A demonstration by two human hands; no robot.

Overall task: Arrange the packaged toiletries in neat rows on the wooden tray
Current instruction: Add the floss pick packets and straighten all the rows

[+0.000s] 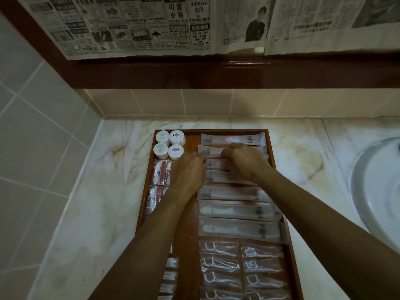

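A wooden tray [272, 148] lies on the marble counter. Long white sachets [233, 194] are stacked in a column down its right half. Both hands work on one sachet [216, 164] near the top of that column. My left hand [187, 172] pinches its left end. My right hand [243, 161] grips its middle, fingers curled over the pack. Round white tins [170, 144] fill the tray's far left corner, with packets of cotton items [159, 176] below them. Floss pick packets [242, 269] sit in two columns at the near end.
The marble counter [91, 202] surrounds the tray. A white basin [376, 191] sits at the right edge. Tiled walls rise at the left and back, with a dark wooden frame [194, 72] and newspaper sheets above. More small packets [170, 276] lie at the tray's near left.
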